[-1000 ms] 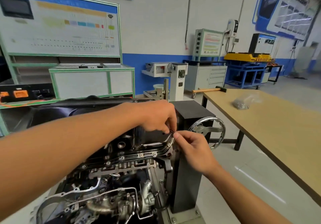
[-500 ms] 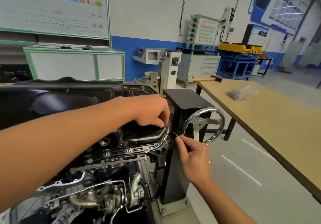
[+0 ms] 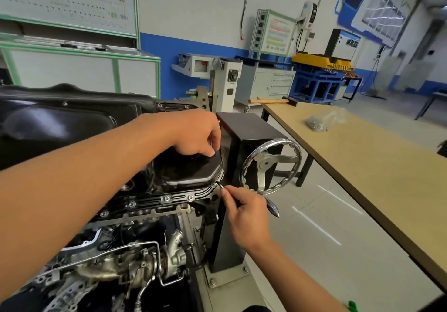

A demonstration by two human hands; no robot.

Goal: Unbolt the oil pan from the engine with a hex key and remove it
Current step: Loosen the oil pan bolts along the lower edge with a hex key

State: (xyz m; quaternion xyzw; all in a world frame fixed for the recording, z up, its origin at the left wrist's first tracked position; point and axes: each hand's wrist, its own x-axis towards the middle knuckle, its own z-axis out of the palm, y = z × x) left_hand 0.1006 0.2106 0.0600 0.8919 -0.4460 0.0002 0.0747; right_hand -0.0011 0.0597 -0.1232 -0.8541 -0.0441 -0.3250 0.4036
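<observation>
Thumb and forefinger of the right hand (image 3: 246, 217) pinch a thin hex key (image 3: 220, 186), its tip at the near right corner of the oil pan (image 3: 188, 169) flange. The left hand (image 3: 196, 132) curls its fingers down onto the pan's right end; whether they grip anything cannot be told. The black pan sits on top of the engine (image 3: 135, 251), bolts along its flange. A chrome handwheel (image 3: 271, 166) stands just right of the pan.

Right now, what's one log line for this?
step: unbolting | left hand: on glossy black oil pan | right hand: pinches thin silver hex key at pan's corner
</observation>
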